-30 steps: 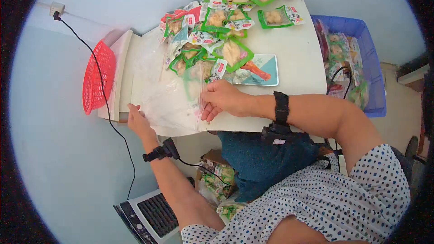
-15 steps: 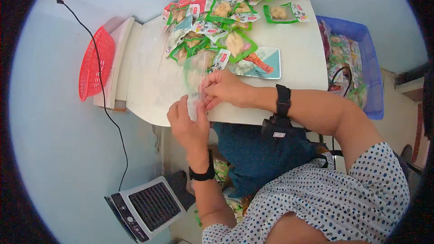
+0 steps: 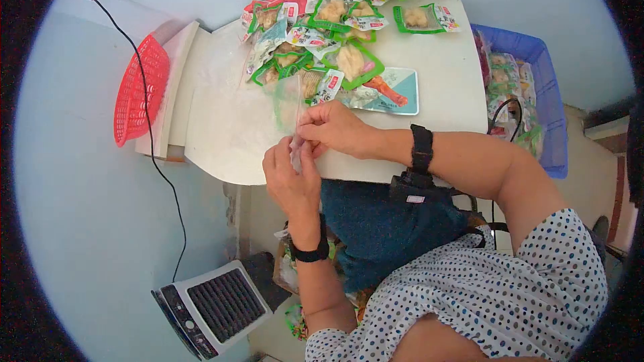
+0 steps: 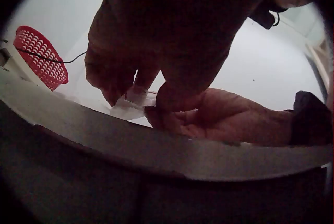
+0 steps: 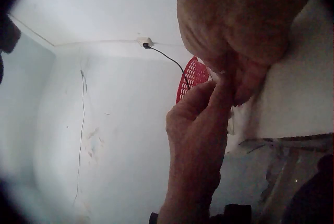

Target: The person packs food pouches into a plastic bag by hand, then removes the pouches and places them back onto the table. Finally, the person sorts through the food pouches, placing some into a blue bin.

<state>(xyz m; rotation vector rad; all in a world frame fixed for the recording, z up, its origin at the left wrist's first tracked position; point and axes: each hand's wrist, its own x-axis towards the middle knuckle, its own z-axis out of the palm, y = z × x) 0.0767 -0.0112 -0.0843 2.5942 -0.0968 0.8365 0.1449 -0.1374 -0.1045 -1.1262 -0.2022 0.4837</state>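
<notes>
Plastic, clear and thin with a pinkish line down one edge, forms the flat bag point(image 3: 287, 104) at my fingertips, and I place everything else by it. Its body lies on the white, round-edged table point(image 3: 446, 87), which probably bears its weight so that my fingers only need to manage the edge. My right hand point(image 3: 339, 131) pinches that edge, fingertips drawn in to the thumb. My left hand point(image 3: 295, 177) pinches the same edge nearer to me, thumb and fingers narrowed on the whitish film that the left wrist view shows between them. I judge that I hold it at two neighbouring spots because such slippery film would fold under one grip; exactly how the fingertips overlap I cannot tell.

Just beyond the bag lies a heap of green-edged clear packs point(image 3: 350, 64) with pale contents, perhaps kept there to be within easy reach. A flat teal-and-white pouch point(image 3: 396, 90) lies to its right. Well apart from the bag, a red perforated plastic basket point(image 3: 142, 90) leans to its left, and a blue plastic crate point(image 3: 553, 94) full of packs stands to its far right.
</notes>
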